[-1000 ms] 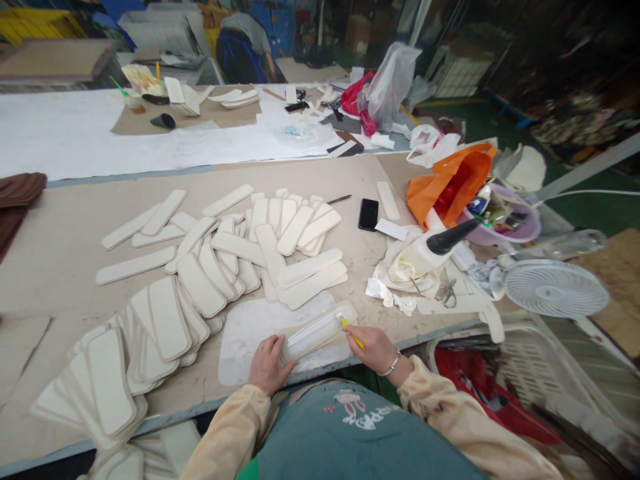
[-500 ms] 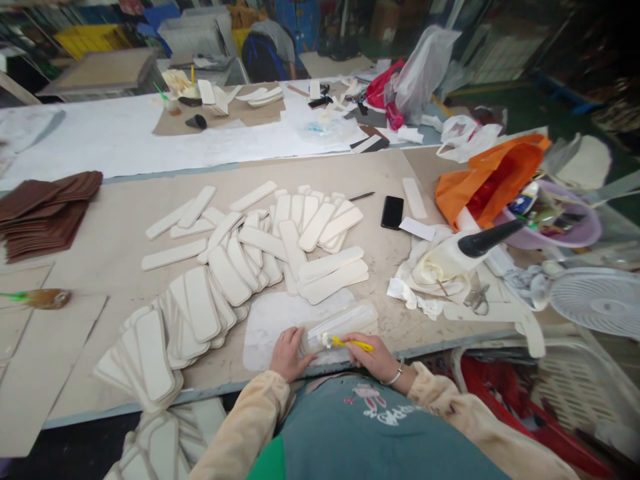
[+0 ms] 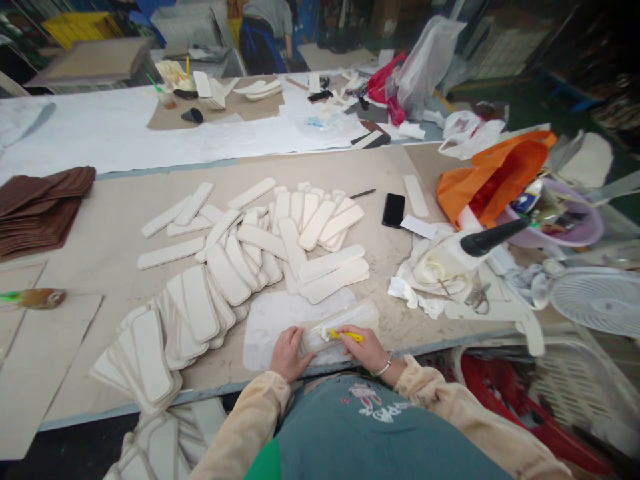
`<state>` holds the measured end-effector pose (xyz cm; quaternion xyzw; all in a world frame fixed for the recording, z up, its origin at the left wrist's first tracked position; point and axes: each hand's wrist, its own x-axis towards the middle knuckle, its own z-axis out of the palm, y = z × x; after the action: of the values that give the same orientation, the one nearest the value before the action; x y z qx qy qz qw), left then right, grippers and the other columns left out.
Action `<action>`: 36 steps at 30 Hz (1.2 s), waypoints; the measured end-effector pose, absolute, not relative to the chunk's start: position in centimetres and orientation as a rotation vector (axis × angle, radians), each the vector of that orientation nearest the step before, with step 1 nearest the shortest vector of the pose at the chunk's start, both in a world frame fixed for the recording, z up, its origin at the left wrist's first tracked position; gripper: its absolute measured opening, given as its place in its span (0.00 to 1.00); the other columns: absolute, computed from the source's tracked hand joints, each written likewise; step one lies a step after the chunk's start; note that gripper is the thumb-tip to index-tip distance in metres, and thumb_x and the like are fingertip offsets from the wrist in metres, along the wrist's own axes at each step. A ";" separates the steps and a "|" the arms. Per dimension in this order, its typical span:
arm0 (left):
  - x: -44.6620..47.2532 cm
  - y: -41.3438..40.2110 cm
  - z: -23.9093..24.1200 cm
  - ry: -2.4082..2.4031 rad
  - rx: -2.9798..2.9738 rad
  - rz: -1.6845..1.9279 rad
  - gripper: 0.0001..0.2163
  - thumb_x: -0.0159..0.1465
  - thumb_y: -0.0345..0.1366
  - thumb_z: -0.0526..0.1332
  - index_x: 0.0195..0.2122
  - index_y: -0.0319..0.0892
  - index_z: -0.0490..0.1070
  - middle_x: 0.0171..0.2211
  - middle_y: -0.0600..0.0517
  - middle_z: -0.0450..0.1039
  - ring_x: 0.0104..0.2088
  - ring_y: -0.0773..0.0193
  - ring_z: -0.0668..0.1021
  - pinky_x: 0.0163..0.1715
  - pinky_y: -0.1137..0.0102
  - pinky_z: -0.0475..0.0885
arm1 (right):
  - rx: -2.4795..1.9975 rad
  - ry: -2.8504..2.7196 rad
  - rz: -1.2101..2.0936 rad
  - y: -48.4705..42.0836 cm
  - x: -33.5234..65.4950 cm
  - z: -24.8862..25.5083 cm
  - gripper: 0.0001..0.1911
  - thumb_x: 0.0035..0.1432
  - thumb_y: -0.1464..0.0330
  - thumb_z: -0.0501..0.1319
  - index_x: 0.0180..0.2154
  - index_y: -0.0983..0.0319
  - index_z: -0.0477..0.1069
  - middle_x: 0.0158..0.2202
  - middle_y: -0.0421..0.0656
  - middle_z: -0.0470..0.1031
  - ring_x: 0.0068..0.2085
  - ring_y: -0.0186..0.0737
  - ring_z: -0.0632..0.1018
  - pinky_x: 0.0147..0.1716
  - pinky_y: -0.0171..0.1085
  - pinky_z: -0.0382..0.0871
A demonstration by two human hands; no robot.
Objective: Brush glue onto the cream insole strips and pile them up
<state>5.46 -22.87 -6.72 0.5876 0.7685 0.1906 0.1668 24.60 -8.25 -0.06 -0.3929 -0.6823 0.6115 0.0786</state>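
At the table's front edge lies a pale rounded strip (image 3: 357,316) with a shiny surface, on a whitish sheet (image 3: 260,327). My left hand (image 3: 290,355) rests flat at the strip's left end, thumb spread from the fingers. My right hand (image 3: 367,350) is closed round a small brush with a yellow handle (image 3: 354,336). White paste covers the brush's tip, which touches the strip near its left part. Just beyond the hands, many cream rounded strips (image 3: 227,275) lie fanned out in overlapping rows.
Brown folded pieces (image 3: 40,210) are stacked at left, near a green-tipped bottle (image 3: 37,298). To the right are a black phone (image 3: 393,210), a white container with a black handle (image 3: 440,260), an orange bag (image 3: 493,177) and a white fan (image 3: 597,300). A person (image 3: 265,37) bends in the background.
My right hand has moved slightly left with the brush, whose handle now tilts more along the strip. My left hand stays in place. The background person has risen a little.
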 end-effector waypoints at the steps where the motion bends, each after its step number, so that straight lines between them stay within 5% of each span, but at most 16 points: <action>1: 5.4 -22.8 -6.7 2.188 1.675 0.539 0.28 0.51 0.47 0.61 0.51 0.39 0.61 0.47 0.41 0.63 0.47 0.53 0.67 0.47 0.58 0.66 | -1.197 -2.027 1.800 -7.9 25.2 0.2 0.14 0.57 0.61 0.53 0.39 0.61 0.72 0.17 0.37 0.69 0.17 0.31 0.70 0.18 0.29 0.65; 10: 4.7 -22.7 -5.2 2.194 1.706 0.531 0.28 0.52 0.50 0.60 0.50 0.39 0.62 0.47 0.42 0.63 0.48 0.53 0.68 0.48 0.59 0.66 | -1.341 -1.747 1.596 -6.1 32.0 3.1 0.16 0.56 0.59 0.54 0.40 0.63 0.70 0.18 0.38 0.67 0.18 0.32 0.67 0.17 0.31 0.63; 18: 1.2 -14.9 -2.7 2.233 1.856 0.591 0.14 0.61 0.40 0.52 0.45 0.42 0.67 0.43 0.45 0.67 0.44 0.58 0.69 0.47 0.62 0.65 | -1.450 -1.467 1.428 -7.1 36.7 4.2 0.16 0.54 0.58 0.57 0.40 0.62 0.70 0.20 0.39 0.69 0.19 0.34 0.68 0.17 0.33 0.64; 25: 0.7 -5.3 -0.6 2.082 1.975 0.220 0.16 0.58 0.40 0.55 0.47 0.42 0.66 0.46 0.45 0.65 0.48 0.56 0.65 0.50 0.61 0.60 | -1.503 -1.359 1.303 -8.5 38.1 5.4 0.19 0.52 0.56 0.58 0.41 0.62 0.71 0.20 0.39 0.69 0.20 0.34 0.69 0.19 0.33 0.65; 36: 2.2 -4.0 -2.8 1.865 2.039 -0.041 0.23 0.51 0.42 0.61 0.48 0.42 0.64 0.50 0.45 0.63 0.47 0.55 0.68 0.47 0.64 0.62 | -1.513 -1.401 1.236 -9.7 37.9 5.6 0.18 0.56 0.58 0.55 0.42 0.64 0.69 0.20 0.39 0.69 0.20 0.33 0.69 0.19 0.32 0.66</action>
<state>2.18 -4.05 -2.77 0.7247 0.6628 -0.0144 0.1880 37.94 -9.74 5.65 -0.5870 -0.5437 0.4796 0.3603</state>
